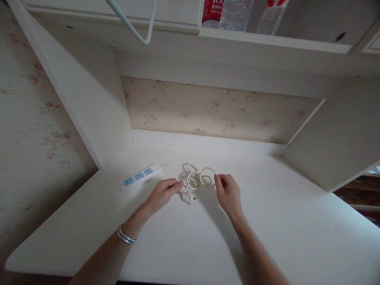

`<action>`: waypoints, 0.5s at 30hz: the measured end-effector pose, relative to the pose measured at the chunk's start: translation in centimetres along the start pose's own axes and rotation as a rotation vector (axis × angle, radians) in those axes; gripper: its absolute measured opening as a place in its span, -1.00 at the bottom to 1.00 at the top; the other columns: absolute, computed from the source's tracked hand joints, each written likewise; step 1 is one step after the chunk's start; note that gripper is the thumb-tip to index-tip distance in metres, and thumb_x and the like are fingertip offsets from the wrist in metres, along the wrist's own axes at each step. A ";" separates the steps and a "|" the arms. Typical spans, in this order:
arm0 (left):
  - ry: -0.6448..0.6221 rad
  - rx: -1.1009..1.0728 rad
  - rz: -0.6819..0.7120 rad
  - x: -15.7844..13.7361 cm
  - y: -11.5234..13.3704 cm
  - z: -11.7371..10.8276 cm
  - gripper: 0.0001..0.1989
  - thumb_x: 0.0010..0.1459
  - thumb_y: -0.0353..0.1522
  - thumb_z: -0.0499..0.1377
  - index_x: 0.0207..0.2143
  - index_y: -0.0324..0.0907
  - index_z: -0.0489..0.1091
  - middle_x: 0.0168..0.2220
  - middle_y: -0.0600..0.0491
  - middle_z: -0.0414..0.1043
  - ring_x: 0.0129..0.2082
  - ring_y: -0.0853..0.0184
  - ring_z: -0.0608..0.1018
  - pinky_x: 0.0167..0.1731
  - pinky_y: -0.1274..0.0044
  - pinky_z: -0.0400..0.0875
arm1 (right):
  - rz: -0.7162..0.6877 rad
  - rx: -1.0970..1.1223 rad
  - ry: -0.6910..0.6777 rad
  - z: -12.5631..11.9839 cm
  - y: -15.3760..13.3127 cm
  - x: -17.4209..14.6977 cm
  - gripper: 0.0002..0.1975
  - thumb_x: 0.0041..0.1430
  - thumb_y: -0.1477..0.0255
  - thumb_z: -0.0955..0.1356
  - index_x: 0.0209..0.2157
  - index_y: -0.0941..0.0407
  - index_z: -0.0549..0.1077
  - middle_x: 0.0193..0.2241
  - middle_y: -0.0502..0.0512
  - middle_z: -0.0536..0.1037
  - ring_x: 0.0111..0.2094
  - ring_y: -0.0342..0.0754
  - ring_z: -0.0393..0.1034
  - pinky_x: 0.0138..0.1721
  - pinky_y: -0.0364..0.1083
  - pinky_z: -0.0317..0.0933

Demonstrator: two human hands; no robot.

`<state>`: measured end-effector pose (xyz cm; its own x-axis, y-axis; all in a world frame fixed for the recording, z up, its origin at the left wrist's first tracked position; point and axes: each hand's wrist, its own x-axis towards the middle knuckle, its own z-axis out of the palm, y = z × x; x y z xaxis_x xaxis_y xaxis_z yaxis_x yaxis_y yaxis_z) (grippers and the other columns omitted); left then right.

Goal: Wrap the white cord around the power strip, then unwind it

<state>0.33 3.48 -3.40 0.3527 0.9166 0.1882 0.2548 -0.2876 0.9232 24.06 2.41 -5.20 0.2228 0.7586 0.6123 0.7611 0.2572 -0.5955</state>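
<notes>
Cream cord (192,180), left fingers (177,187) pinching it, right fingers (219,183) too

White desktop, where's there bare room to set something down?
Bare desktop lies between the right hand and the right side panel, and left of the left forearm, on the near side of the power strip. Crowded: the middle, where the left hand, cord and plug bunch together.
</notes>
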 end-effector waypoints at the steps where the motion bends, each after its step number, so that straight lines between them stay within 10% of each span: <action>1: -0.061 0.023 0.023 -0.1 0.2 -0.3 -0.56 0.16 -0.10 0.05 -0.65 -0.21 0.24 -0.64 0.18 0.09 -0.57 0.46 0.20 -0.54 0.58 0.06 | 0.049 0.026 0.004 0.1 0.4 0.2 -0.67 0.24 0.20 0.20 -0.40 0.13 0.42 -0.47 0.10 0.43 -0.44 -0.06 0.28 -0.39 -0.09 0.13; 6: -0.255 0.181 0.136 -0.5 0.5 -0.4 -0.65 0.13 -0.20 0.13 -0.63 -0.21 0.36 -0.57 0.13 0.23 -0.48 0.43 0.33 -0.42 0.58 0.18 | 0.244 0.217 -0.003 0.5 1.2 0.3 -0.58 0.19 0.06 0.19 -0.33 0.12 0.41 -0.58 0.07 0.46 -0.56 -0.05 0.31 -0.52 -0.09 0.15; 15: -0.178 0.301 0.193 -0.9 -1.1 2.6 -0.76 0.10 -0.21 0.18 -0.51 -0.16 0.46 -0.38 0.07 0.32 -0.32 0.37 0.41 -0.26 0.55 0.28 | 0.446 0.459 -0.103 0.9 0.7 0.0 -0.55 0.13 -0.02 0.20 -0.29 0.10 0.32 -0.68 -0.05 0.42 -0.65 -0.08 0.36 -0.58 -0.14 0.21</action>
<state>2.04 2.24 -5.47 0.5640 0.7827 0.2632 0.4114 -0.5428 0.7322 24.01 3.13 -6.14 0.3804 0.8995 0.2148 0.2658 0.1162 -0.9570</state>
